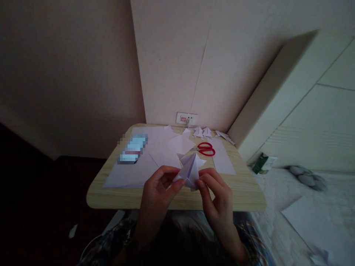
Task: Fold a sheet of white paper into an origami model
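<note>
A folded white paper figure [190, 166] with pointed flaps is held up over the front part of the table. My left hand [161, 186] pinches its lower left corner between thumb and fingers. On the other side, my right hand [216, 192] grips the lower right corner the same way. Just behind the figure lie scissors [206, 149] with red handles, their blades partly over white paper. Several similar folded paper figures [198, 132] stand along the table's back edge.
White paper sheets [130, 173] cover much of the wooden table [244, 192], with a phone [134, 147] on the left ones. A narrow paper strip [223, 157] lies at right. Behind is a wall socket [187, 118]; right, a bed [280, 184] with more paper.
</note>
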